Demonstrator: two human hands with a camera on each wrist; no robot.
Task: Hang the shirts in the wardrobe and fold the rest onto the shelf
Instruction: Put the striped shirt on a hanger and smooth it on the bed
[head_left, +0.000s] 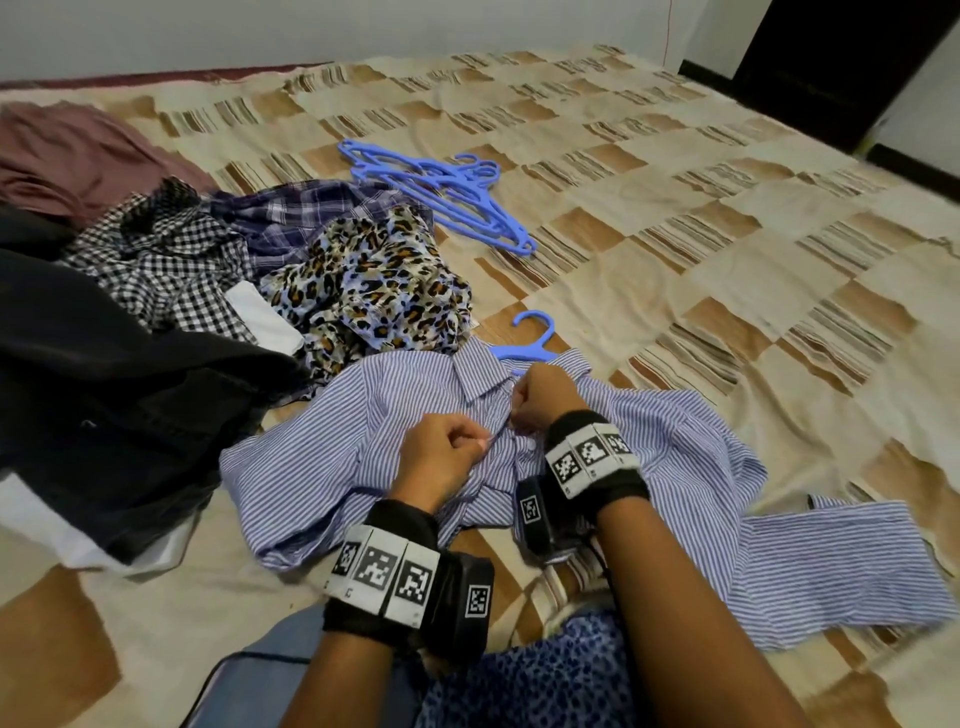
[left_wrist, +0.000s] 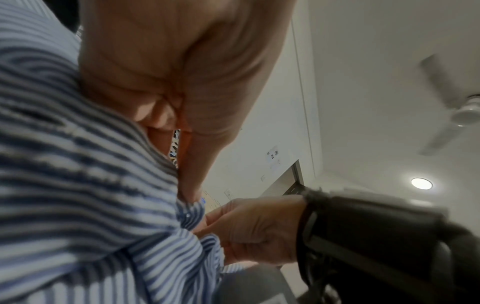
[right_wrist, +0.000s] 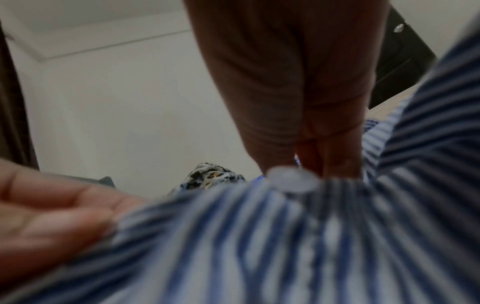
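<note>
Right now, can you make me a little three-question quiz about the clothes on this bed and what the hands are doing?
1. True or false: a blue plastic hanger is already inside the blue-and-white striped button shirt.
2. Which garment lies nearest the striped shirt's collar? A) maroon cloth B) leopard-print garment C) black-and-white checked shirt
3. Fill in: the left hand and right hand both pinch the shirt's ____.

Key: 1 true, its hook pokes out above the collar. 2 B. 3 front, near the white button.
</note>
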